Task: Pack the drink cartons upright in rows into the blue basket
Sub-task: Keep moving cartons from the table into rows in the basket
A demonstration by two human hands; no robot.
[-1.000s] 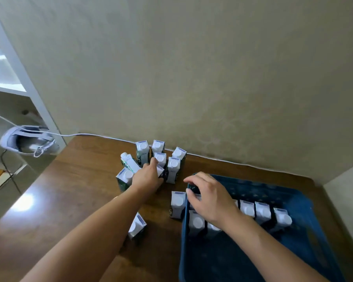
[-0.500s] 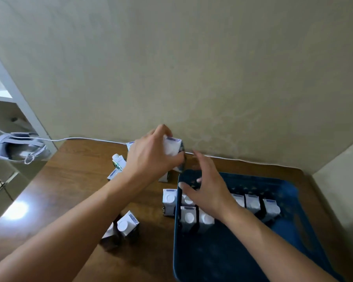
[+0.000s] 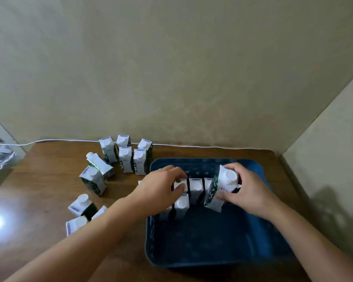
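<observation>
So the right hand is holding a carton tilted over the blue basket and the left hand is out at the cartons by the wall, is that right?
Not quite. The head view shows the right hand holding a tilted carton over the blue basket, but the left hand is also at the basket, fingers on the packed cartons, not at the wall group.

Glossy wooden table [image 3: 39, 192], glare at lower left; matt blue plastic basket [image 3: 212, 241]; smooth paper cartons [image 3: 126, 159]; matt wall [image 3: 171, 68].
</observation>
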